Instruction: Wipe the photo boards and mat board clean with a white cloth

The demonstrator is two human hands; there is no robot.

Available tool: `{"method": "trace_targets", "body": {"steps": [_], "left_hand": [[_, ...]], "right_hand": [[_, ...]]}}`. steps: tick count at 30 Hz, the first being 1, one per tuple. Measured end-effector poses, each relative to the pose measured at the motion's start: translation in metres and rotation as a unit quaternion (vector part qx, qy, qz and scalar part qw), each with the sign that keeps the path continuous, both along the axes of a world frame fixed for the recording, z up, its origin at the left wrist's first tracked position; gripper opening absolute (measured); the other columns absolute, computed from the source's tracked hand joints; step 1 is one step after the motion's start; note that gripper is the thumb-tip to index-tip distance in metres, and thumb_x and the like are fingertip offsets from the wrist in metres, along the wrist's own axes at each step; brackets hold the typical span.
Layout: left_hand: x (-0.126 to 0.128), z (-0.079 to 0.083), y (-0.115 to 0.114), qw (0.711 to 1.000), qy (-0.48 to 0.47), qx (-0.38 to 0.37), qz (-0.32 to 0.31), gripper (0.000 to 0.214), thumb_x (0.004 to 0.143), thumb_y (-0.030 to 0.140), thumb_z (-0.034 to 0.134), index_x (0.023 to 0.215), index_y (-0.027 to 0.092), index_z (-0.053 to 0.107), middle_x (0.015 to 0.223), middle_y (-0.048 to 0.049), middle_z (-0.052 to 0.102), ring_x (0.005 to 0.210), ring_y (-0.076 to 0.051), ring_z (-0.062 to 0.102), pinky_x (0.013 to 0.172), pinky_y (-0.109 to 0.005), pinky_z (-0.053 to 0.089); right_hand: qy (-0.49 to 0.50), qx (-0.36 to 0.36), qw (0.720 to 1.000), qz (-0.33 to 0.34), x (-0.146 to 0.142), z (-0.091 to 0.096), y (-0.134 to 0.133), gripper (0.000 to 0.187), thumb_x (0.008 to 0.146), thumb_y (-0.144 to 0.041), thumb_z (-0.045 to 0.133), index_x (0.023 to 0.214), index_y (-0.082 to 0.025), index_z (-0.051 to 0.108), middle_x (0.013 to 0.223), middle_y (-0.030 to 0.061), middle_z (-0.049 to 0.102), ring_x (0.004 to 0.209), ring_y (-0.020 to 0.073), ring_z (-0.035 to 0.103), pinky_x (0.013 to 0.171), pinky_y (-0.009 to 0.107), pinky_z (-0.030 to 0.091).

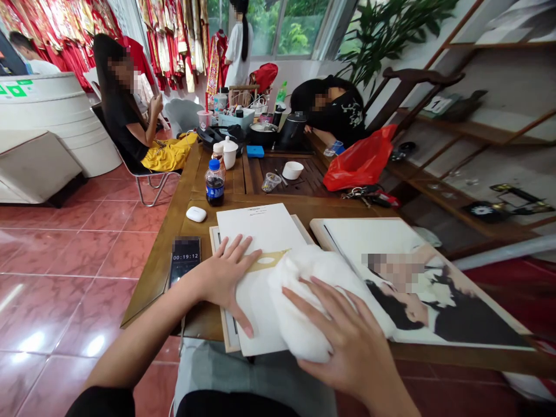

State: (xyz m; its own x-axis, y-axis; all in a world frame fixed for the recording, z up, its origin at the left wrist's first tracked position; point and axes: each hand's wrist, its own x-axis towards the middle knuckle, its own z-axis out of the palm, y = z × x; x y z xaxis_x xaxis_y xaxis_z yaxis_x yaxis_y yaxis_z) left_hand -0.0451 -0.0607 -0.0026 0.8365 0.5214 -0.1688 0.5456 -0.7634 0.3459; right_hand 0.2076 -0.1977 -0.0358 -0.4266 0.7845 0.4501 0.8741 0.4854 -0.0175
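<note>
My left hand (228, 278) lies flat with its fingers spread on a white sheet or board (264, 226) that has a little dark print at its far edge. Under that sheet a light wooden frame edge (229, 330) shows on the left. My right hand (347, 330) grips a bulky, soft white cloth wad (304, 301), which rests on the sheet's right part. Between the hands, a tan patch with a pale oval (264, 260) is visible on the sheet. Right of the wad lies a framed photo print (469, 307) of people in dark and white clothes.
On the wooden table (150, 289) are a phone (185, 255) running a timer, a white earbud case (196, 214), a blue-capped bottle (214, 184), a white bowl (292, 169) and a red plastic bag (360, 159). A seated person (125, 116) and a leaning person (334, 110) are farther back.
</note>
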Motion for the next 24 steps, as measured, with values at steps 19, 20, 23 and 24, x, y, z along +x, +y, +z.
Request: {"method": "trace_targets", "body": {"steps": [19,20,23,24], "left_hand": [[0.000,-0.002,0.001,1.000,-0.012,-0.006,0.003,0.149,0.048,0.095,0.068,0.162,0.013,0.018,0.170,-0.0188,0.010,0.156,-0.046,-0.004,0.125,-0.064,-0.002],[0.000,-0.002,0.001,1.000,-0.013,-0.006,0.003,0.149,0.048,0.095,0.068,0.162,0.013,0.018,0.170,-0.0187,0.010,0.156,-0.046,-0.003,0.125,-0.064,-0.002],[-0.001,-0.004,0.001,1.000,-0.016,-0.003,0.004,0.149,0.047,0.095,0.069,0.162,0.015,0.017,0.170,-0.0186,0.010,0.156,-0.046,-0.003,0.125,-0.063,-0.002],[-0.001,-0.004,0.001,1.000,-0.018,-0.001,0.004,0.149,0.047,0.095,0.069,0.162,0.015,0.017,0.170,-0.0186,0.010,0.156,-0.046,-0.003,0.125,-0.063,-0.002]], "right_hand": [[0.000,0.014,0.997,0.071,-0.018,0.002,-0.005,0.082,0.066,-0.050,0.066,0.143,-0.022,0.056,0.144,0.0167,0.054,0.130,0.0392,0.050,0.107,0.053,0.029],[-0.004,0.015,0.998,0.068,-0.012,0.001,-0.005,0.082,0.066,-0.049,0.066,0.142,-0.022,0.056,0.144,0.0167,0.053,0.130,0.0391,0.051,0.107,0.053,0.029],[-0.012,0.019,1.000,0.018,0.009,-0.002,-0.006,0.079,0.068,-0.042,0.068,0.144,-0.024,0.054,0.146,0.0156,0.053,0.128,0.0378,0.053,0.105,0.050,0.033],[-0.012,0.020,1.000,0.002,0.015,-0.003,-0.006,0.078,0.069,-0.039,0.068,0.145,-0.025,0.053,0.145,0.0149,0.054,0.128,0.0373,0.054,0.104,0.049,0.034]]}}
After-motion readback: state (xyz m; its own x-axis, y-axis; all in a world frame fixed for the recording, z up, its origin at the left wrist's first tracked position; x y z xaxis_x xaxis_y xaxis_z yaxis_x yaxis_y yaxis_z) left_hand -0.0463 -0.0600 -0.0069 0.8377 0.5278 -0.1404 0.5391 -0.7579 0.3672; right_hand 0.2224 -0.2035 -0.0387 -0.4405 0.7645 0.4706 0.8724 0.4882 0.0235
